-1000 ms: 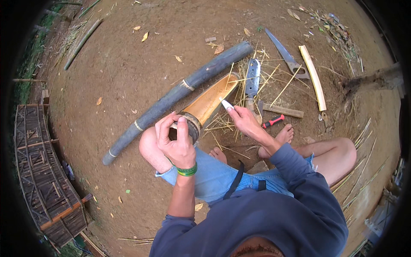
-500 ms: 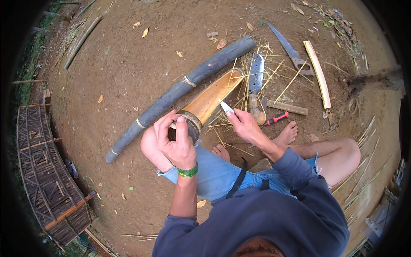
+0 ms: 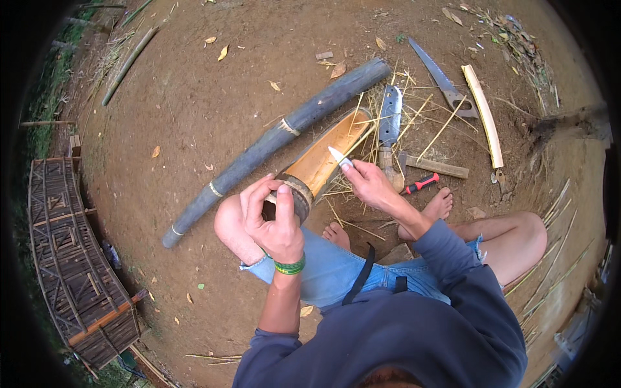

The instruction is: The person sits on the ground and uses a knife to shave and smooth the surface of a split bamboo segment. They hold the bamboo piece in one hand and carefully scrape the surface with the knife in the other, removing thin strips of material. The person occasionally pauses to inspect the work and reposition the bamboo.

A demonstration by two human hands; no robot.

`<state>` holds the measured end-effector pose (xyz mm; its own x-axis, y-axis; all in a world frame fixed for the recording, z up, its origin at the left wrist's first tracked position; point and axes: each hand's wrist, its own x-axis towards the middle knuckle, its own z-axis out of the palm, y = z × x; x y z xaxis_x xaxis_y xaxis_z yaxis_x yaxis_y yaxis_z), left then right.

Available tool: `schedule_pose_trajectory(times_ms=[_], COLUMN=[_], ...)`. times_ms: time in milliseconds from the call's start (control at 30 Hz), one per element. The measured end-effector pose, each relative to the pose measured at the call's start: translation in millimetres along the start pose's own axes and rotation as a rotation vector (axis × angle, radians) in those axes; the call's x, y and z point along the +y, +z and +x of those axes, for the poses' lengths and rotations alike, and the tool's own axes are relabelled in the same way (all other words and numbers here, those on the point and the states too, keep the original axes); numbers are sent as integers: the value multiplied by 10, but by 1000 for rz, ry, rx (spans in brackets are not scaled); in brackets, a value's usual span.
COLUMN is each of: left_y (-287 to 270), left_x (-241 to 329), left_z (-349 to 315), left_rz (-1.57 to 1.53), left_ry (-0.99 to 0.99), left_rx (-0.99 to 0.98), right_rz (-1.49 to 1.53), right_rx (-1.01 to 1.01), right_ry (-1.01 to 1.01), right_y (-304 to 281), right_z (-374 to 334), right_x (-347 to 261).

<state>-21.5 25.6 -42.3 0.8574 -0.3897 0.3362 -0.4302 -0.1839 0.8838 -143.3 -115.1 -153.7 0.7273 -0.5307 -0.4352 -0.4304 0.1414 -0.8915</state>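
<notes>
My left hand is closed round the near end of a split bamboo section, thumb and fingers on its thick, dark ring. The section lies tilted away from me over my lap, its pale hollow inside facing up. In my right hand is a small knife with a short, pale blade. The blade sits at the section's right-hand edge, its tip pointing to the far left; whether it touches the wall I cannot tell. My fingers hide most of the knife's handle. A thin pale strip runs along that edge beyond the blade.
Beyond the section lies a long dark bamboo pole. To the right are a machete, a hammer, a red-and-black handled tool, a handsaw and a split bamboo strip. Thin shavings litter the soil; a bamboo rack stands left.
The knife has moved slightly away and to the left along the bamboo section's edge. My left hand keeps its hold, and the whole view has shifted a little.
</notes>
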Motion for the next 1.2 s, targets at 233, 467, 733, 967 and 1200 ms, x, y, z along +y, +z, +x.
schedule_pose_trajectory(times_ms=[233,467,733,967,1200], left_y=[-60,-42,-46,-24,-94], left_x=[-72,-186,-174,-115,-112], left_z=[48,-26,-81,-138,-219], left_rz=[-8,-72,-86,-96,-32], left_ry=[-19,-41,-60,-107,42], left_rx=[12,62,61,77,-71], right_rz=[89,248,121,5,142], right_rx=[-60,-222,-41,-152,-198], right_ry=[-275,-11,84,-136,166], right_y=[284,428,88,310,-210], right_z=[-384,-602,-165,-688,-320], right_x=[-290,-500,-153,-624,-294])
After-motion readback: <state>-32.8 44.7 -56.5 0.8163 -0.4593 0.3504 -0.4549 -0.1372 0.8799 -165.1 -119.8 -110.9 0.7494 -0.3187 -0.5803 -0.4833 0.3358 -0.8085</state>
